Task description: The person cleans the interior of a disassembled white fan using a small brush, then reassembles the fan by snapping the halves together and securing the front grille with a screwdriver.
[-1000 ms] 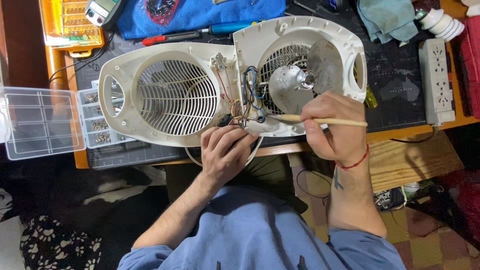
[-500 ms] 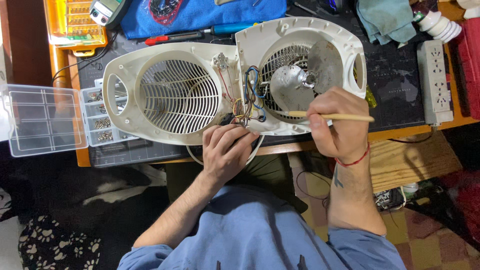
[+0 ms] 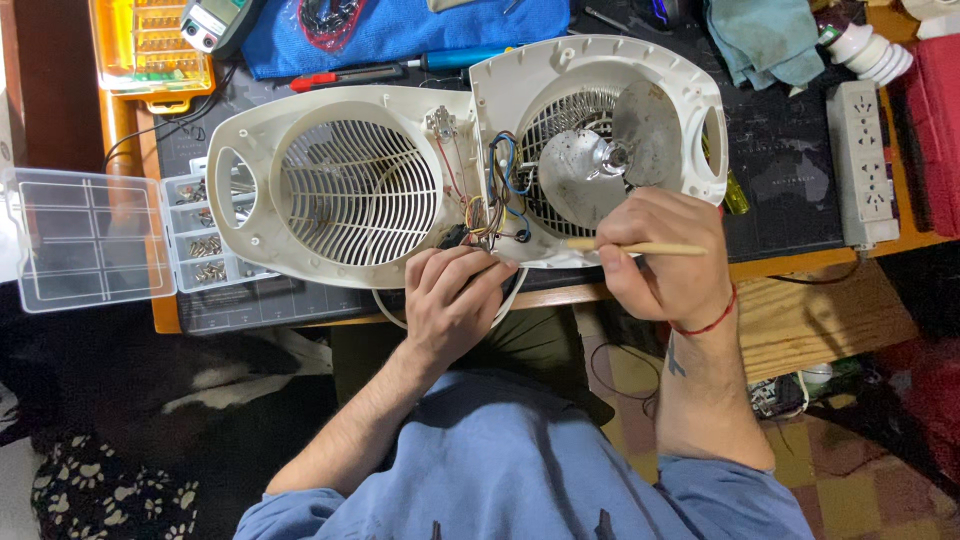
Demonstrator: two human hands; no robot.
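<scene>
Both forearms reach away from the body, bare below rolled blue sleeves. The left hand (image 3: 452, 300) lies palm down, knuckles up, its fingers (image 3: 470, 268) curled and bunched together, tips pointing far and pressed down. The right hand (image 3: 660, 262) sits to its right, slightly farther out, fingers closed in a pinching grip, thumb side turned left. A red cord circles the right wrist, and a small dark mark shows on that forearm.

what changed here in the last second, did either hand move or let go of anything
Very little. The right hand keeps its grip on the thin wooden stick, its tip by the wires; it only shifted slightly. The left hand stays at the edge of the open white fan heater shell. Nothing was picked up or let go.
</scene>
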